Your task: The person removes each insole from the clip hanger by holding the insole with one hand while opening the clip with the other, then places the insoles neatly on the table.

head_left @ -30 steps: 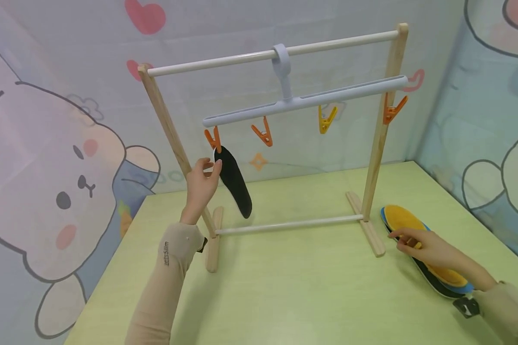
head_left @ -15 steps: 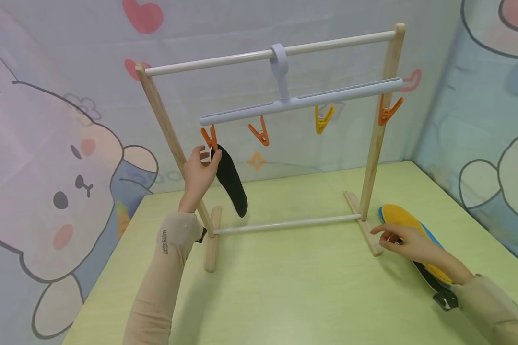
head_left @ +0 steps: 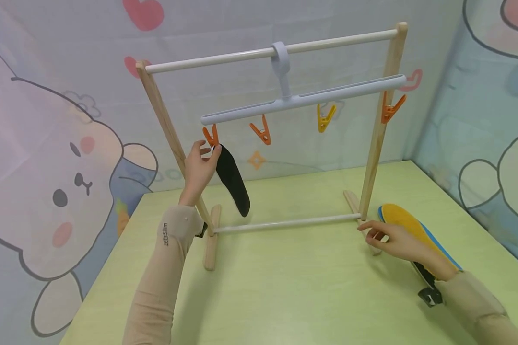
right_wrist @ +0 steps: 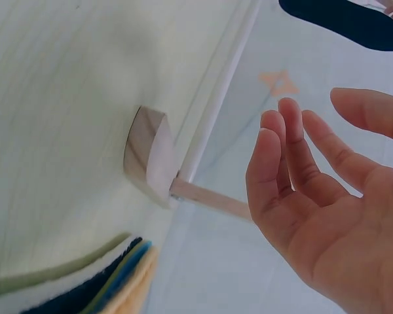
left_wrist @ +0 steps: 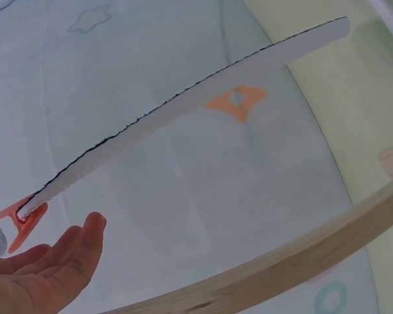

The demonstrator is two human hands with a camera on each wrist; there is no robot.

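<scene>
A black insole [head_left: 233, 179] with a pale underside hangs by one end from an orange clothespin [head_left: 211, 135] at the left end of the grey hanger [head_left: 304, 99]. My left hand [head_left: 198, 167] is at the clipped end, its thumb overlapping the insole's top in the head view. In the left wrist view, a gap shows between the fingers [left_wrist: 85, 252] and the clothespin [left_wrist: 27, 226]. My right hand [head_left: 394, 242] hovers with loosely bent fingers and holds nothing. It is in front of a pile of insoles, a yellow one [head_left: 403, 218] on top, blue and black below.
The hanger hooks over the top rod [head_left: 216, 60] of a wooden rack with two posts [head_left: 377, 143] and a low white rod [head_left: 285, 224]. Two more orange clothespins [head_left: 263, 132] and a yellow one [head_left: 325, 119] hang from it. A printed curtain backs the table [head_left: 293, 282].
My right hand has moved left from over the insole pile toward the rack's right foot. The left hand has risen slightly beside the clothespin, and the black insole stays hanging.
</scene>
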